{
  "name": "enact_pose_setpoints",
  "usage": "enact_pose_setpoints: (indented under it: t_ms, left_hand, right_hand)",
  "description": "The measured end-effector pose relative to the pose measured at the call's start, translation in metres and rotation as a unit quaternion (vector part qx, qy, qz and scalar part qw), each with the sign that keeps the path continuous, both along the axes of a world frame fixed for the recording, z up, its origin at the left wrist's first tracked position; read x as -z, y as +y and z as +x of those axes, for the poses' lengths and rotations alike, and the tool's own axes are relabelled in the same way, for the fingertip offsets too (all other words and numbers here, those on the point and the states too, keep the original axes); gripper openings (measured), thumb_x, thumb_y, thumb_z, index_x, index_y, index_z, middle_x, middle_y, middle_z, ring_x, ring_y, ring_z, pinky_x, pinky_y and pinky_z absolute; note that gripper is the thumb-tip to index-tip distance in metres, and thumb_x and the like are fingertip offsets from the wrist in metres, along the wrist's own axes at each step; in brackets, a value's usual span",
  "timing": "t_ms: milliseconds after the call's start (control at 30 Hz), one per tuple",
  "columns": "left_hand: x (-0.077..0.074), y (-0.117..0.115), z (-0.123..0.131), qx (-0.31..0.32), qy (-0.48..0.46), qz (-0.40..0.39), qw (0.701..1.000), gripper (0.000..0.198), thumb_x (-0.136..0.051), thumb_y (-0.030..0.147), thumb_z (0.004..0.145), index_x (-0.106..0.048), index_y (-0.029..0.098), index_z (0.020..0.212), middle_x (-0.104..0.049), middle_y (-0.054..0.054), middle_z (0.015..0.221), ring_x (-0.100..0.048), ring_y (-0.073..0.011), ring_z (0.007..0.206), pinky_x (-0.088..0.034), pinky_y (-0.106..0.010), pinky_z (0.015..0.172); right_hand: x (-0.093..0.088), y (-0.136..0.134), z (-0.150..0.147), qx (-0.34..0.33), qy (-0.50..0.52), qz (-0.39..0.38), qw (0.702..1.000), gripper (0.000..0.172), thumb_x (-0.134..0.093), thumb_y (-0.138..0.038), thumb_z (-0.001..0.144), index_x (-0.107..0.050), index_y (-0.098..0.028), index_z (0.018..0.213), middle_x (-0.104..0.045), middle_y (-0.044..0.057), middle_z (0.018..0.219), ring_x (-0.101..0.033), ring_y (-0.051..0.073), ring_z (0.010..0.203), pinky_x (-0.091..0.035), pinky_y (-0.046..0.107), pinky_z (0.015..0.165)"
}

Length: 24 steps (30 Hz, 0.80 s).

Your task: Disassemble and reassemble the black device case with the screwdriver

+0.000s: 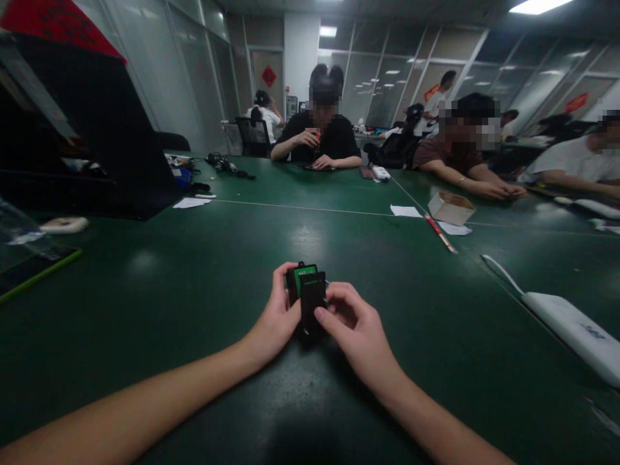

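A small black case with a green face [305, 272], which looks like a circuit board, is upright just above the green table [203, 258]. My left hand [277, 311] is closed around its left side, the thumb in front. Before the green face stands a flat black panel [312, 300], tilted slightly. Thumb and fingers of my right hand [357, 320] pinch the panel's right edge. A thin, light bit shows by the right fingertips, too small to name. Whether panel and case are joined at the bottom, I cannot tell.
At the left stand a large black screen-like panel [97, 116] and a clear bottle [22, 229]. A white power strip [571, 329] lies at the right, a small cardboard box [451, 208] farther back. Across the table sits a person in black [346, 139]; others sit at the right.
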<state>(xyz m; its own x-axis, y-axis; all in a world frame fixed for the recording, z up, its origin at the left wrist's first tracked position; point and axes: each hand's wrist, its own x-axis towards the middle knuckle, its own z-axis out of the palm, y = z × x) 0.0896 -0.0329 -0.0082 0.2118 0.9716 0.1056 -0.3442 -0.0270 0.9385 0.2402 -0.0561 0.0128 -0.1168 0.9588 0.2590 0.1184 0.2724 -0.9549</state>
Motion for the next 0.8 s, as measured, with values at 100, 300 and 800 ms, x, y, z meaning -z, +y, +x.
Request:
enact_pose_setpoints:
  t_ms: [100,300,800]
  left_hand:
    - [0.002,0.000,-0.002,0.025,-0.010,-0.018,0.999,0.055,-0.068,0.029,0.085,-0.034,0.029,0.129,-0.065,-0.004,0.102,-0.066,-0.0175,0.081,-0.053,-0.027,0.070]
    - [-0.002,0.003,-0.004,0.082,-0.080,-0.064,0.991,0.048,-0.061,0.034,0.089,-0.033,0.026,0.128,-0.063,-0.014,0.118,-0.070,-0.0228,0.072,-0.057,-0.033,0.051]
    - [-0.018,0.018,-0.021,0.190,-0.236,-0.172,0.937,0.040,-0.051,0.037,0.094,-0.054,0.015,0.128,-0.054,-0.018,0.139,-0.056,-0.0329,0.123,-0.047,-0.048,0.095]
  right_hand:
    - [-0.006,0.002,0.010,-0.055,0.144,-0.102,0.983,0.018,-0.065,-0.034,0.085,-0.063,-0.017,0.092,-0.065,0.006,0.093,-0.062,0.019,0.082,-0.051,0.030,0.075]
    - [-0.014,0.009,0.024,-0.069,0.335,-0.228,0.912,0.016,-0.058,-0.030,0.093,-0.064,-0.017,0.098,-0.071,0.008,0.097,-0.064,0.015,0.068,-0.050,0.024,0.061]
    - [-0.007,0.014,0.023,-0.095,0.458,-0.295,0.833,0.036,-0.050,-0.039,0.099,-0.068,-0.011,0.115,-0.061,0.006,0.098,-0.055,0.011,0.075,-0.050,0.019,0.064]
